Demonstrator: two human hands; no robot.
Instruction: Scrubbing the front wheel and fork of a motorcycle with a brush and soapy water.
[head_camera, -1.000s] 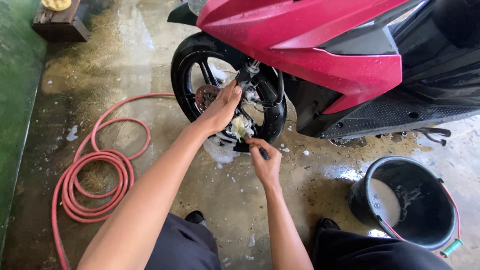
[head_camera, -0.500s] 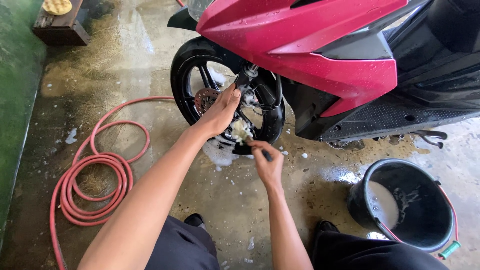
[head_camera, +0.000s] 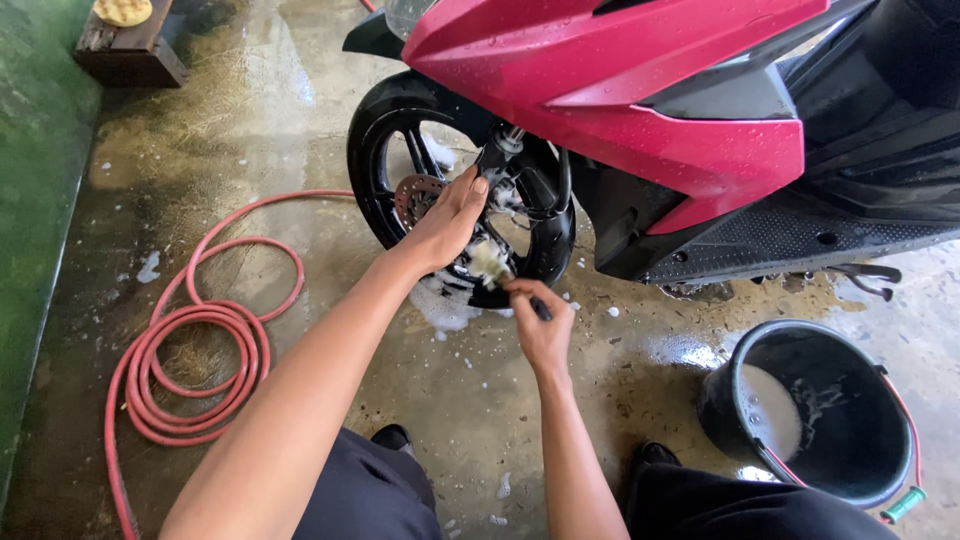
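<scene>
A red scooter stands in front of me, its black front wheel wet and foamy. My left hand rests on the wheel's spokes near the brake disc, fingers spread against the rim. My right hand grips a small brush with a dark handle, its soapy bristles pressed to the lower part of the wheel. Foam lies on the floor under the tyre.
A black bucket with soapy water stands at the lower right. A red hose lies coiled on the wet concrete at the left. A wooden stool with a yellow sponge sits at the top left by a green wall.
My right hand has brought the brush up from the floor side to the wheel's lower rim. My left hand stays on the spokes.
</scene>
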